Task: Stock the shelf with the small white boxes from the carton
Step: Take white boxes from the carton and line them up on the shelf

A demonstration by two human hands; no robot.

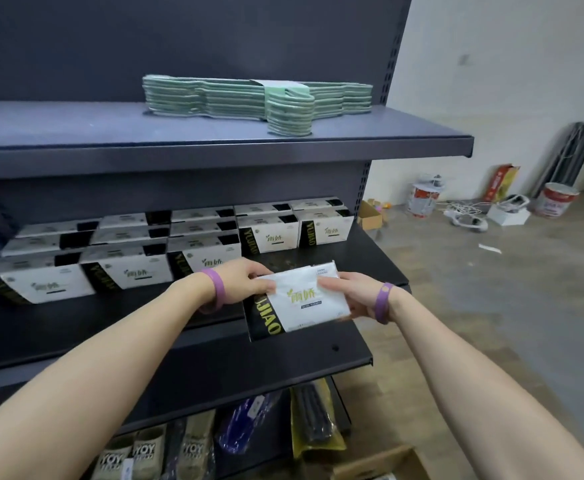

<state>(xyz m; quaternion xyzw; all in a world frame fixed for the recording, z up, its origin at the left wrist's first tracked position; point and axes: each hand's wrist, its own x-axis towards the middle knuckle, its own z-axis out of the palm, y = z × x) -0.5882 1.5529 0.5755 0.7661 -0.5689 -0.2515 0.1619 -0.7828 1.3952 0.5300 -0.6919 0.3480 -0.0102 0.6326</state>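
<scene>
Here both hands [299, 289] grip one white box [301, 299], black-edged, green lettering, seemingly soft-sided

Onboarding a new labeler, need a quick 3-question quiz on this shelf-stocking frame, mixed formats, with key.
1. True or false: only the right hand touches the white box being placed.
2. Multiple choice: what lies on the upper shelf? A) paint cans B) a stack of green hangers C) white boxes
3. Fill in: the held box is at the ___ end of the shelved boxes' front row.

Key:
1. False; the left hand grips it too.
2. B
3. right
</scene>
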